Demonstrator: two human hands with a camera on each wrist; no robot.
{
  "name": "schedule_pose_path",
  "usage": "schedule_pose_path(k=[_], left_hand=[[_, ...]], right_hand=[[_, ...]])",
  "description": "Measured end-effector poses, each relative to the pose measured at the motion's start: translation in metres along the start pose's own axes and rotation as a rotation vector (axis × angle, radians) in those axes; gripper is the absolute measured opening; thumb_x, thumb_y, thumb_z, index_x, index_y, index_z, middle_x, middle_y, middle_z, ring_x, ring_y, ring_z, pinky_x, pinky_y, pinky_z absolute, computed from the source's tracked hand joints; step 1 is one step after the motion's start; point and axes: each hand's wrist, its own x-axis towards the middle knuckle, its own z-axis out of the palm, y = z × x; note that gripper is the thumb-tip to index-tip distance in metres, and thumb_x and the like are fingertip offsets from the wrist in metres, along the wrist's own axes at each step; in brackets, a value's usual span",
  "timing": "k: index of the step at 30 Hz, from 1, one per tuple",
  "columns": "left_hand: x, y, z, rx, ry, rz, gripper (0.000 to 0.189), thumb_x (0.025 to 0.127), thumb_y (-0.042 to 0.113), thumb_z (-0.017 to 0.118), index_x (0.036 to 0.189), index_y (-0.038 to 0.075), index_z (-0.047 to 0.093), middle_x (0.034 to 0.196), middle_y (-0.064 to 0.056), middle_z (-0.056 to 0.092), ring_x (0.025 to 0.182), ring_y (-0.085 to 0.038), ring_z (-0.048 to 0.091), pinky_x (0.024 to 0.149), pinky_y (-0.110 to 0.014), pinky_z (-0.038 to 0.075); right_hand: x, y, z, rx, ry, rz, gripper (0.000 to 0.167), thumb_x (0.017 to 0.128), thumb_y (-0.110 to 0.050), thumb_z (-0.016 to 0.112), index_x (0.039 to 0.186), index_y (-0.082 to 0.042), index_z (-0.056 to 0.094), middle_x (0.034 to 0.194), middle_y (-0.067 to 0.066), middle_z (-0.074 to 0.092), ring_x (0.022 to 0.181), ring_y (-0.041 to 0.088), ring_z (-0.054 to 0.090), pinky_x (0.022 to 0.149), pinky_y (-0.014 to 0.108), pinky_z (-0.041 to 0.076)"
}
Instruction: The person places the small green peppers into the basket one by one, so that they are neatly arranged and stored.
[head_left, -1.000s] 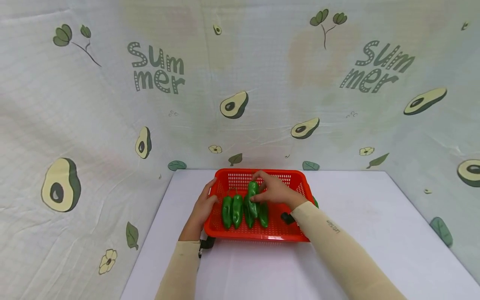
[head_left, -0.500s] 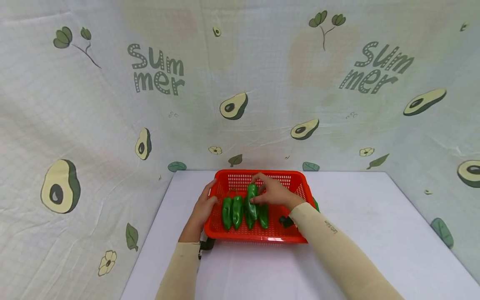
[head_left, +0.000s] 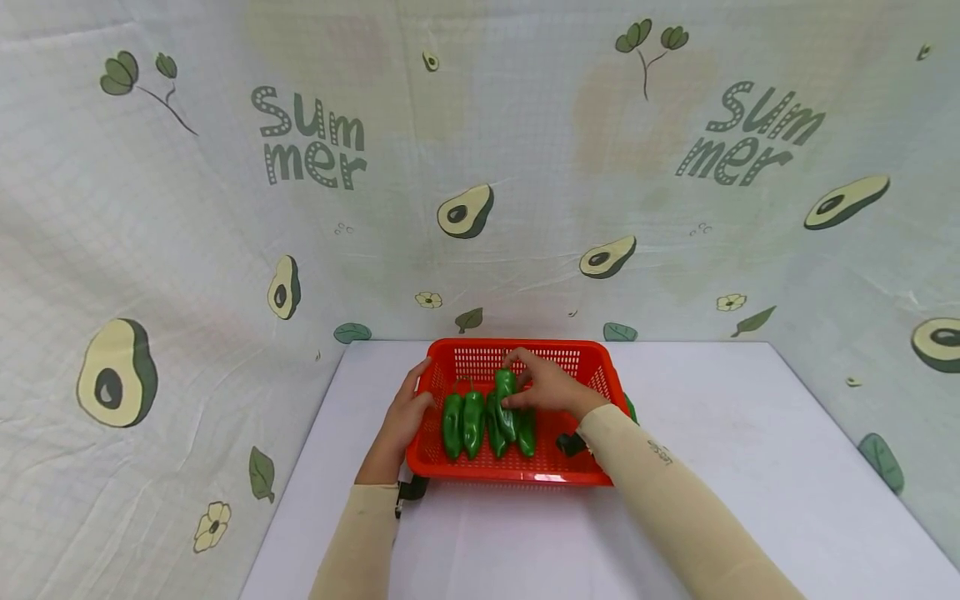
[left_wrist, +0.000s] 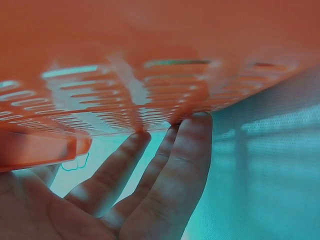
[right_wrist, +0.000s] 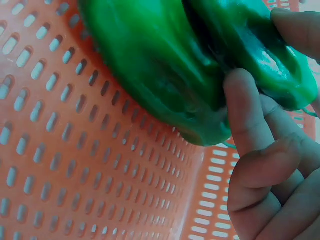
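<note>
In the head view, a red plastic basket (head_left: 517, 477) with slotted walls stands on the white table. My left hand (head_left: 405, 417) holds its left side, thumb at the rim; the left wrist view shows the fingers (left_wrist: 172, 185) against the outer wall. Inside the basket my right hand (head_left: 551, 387) pinches a long green pepper (head_left: 505, 382) between thumb and fingers. This pepper lies over or against others. Two green peppers (head_left: 472, 423) rest side by side to its left, and another pepper (head_left: 527, 435) is at its right. In the right wrist view, a neighbouring pepper (right_wrist: 150, 65) lies close to the held one.
Something green (head_left: 631, 407) shows past the basket's right side, mostly hidden by the basket and right arm. A printed cloth (head_left: 525, 167) hangs behind and on both sides of the white table (head_left: 720, 433).
The right hand and its pepper have shifted very slightly toward the near side of the basket. The left hand keeps its place on the basket's left side.
</note>
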Motion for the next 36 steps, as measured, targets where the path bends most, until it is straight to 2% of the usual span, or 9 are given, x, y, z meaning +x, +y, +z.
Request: schedule_pose_path(k=[11,20,36], left_hand=[[-0.001,0.000,0.001,-0.009,0.001,-0.001,0.076,0.093,0.013,0.051,0.159,0.047,0.039,0.159,-0.005,0.044,0.130,-0.037,0.055,0.097,-0.052,0.058],[-0.001,0.000,0.001,-0.003,0.002,-0.001,0.077,0.091,0.014,0.051,0.159,0.047,0.039,0.160,-0.004,0.043,0.131,-0.037,0.054,0.098,-0.051,0.057],[0.000,0.001,0.001,0.005,0.005,0.002,0.077,0.091,0.014,0.051,0.161,0.044,0.039,0.159,-0.006,0.045,0.130,-0.036,0.055,0.097,-0.051,0.058]], right_hand=[[0.002,0.010,0.000,0.000,0.004,-0.001,0.062,0.084,-0.024,0.090,0.134,-0.020,0.053,0.107,0.003,0.072,0.102,0.023,0.070,0.084,0.039,0.062],[0.003,0.013,0.001,-0.006,0.015,0.018,0.063,0.084,-0.024,0.091,0.134,-0.028,0.053,0.111,0.001,0.071,0.101,0.022,0.070,0.083,0.039,0.063],[0.001,0.010,0.000,-0.006,0.019,0.055,0.061,0.082,-0.023,0.092,0.130,-0.023,0.056,0.110,0.004,0.071,0.098,0.023,0.070,0.081,0.039,0.063]])
